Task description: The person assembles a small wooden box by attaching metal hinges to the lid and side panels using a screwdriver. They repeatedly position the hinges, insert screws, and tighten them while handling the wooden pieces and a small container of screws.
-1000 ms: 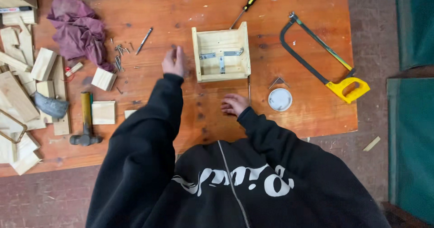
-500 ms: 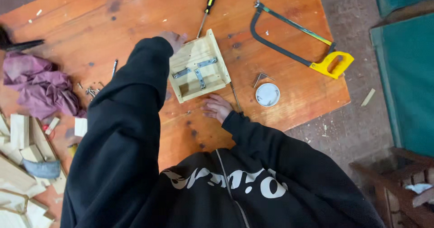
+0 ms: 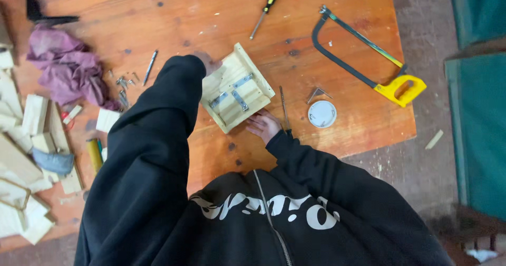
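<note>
While the small wooden box (image 3: 236,88) lies tilted at mid-table, the right hand (image 3: 263,125) rests open against its near corner. The left hand (image 3: 210,64), mostly hidden by the sleeve, touches the far edge; its grip cannot be told. Steadying works best with pressure from both opposite sides, fingers kept off the metal brackets (image 3: 234,94).

The small wooden box (image 3: 236,88) now sits turned clockwise on the tabletop (image 3: 211,13). The left hand (image 3: 210,64) presses its ten-o'clock edge; the right hand (image 3: 265,125) touches its five-o'clock corner.
</note>
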